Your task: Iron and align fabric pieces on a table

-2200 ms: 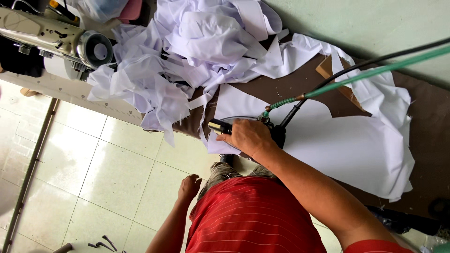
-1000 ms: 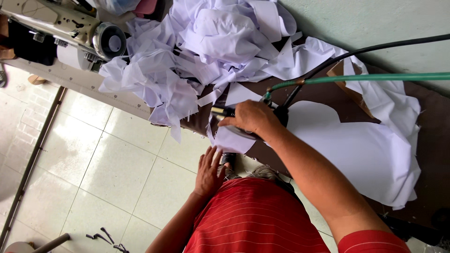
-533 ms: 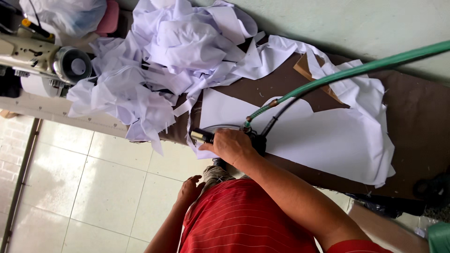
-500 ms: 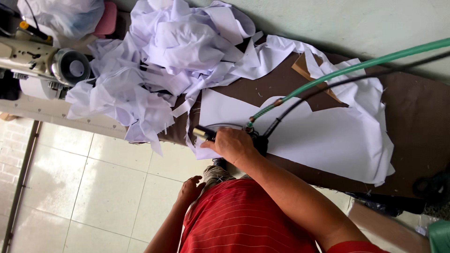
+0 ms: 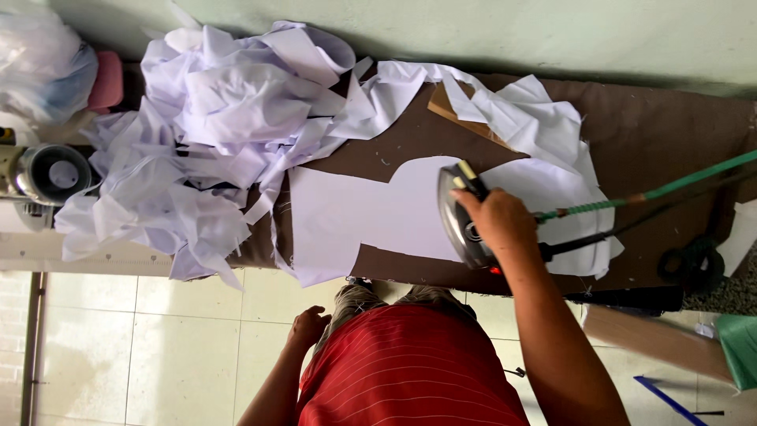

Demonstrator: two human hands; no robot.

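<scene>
- Grip: right hand (image 5: 495, 223) wrapped firmly around the handle of the iron (image 5: 461, 214), fingers curled over the top; palm hides most of the handle.
- Iron sits soleplate-down on the flat white fabric piece (image 5: 355, 213), roughly at its middle, where the narrow neck of the piece widens toward the right.
- Green hose (image 5: 670, 189) and dark cable (image 5: 631, 229) run from the iron's rear toward the right edge of the view.
- Left hand (image 5: 309, 325) hangs below the table edge, beside the red striped shirt (image 5: 402, 371); it holds nothing, fingers loosely curled, well apart from the fabric.
- Fabric piece lies spread on the brown pressing table (image 5: 670, 134); the part left of the iron looks smooth and flat, lower left corner drooping over the table edge.
- Judgement on progress: the one piece is partly pressed. The area under and right of the iron is hidden by the hand and forearm, so its state is uncertain, possibly not yet done.
- Remaining work, judged from the layout: a large crumpled pile of white fabric (image 5: 213, 134) at the left end of the table, unflattened, spilling over the edge toward the sewing machine (image 5: 47, 173).
- More rumpled white pieces (image 5: 536, 118) lie beyond the iron, over a brown card piece (image 5: 461, 118).
</scene>
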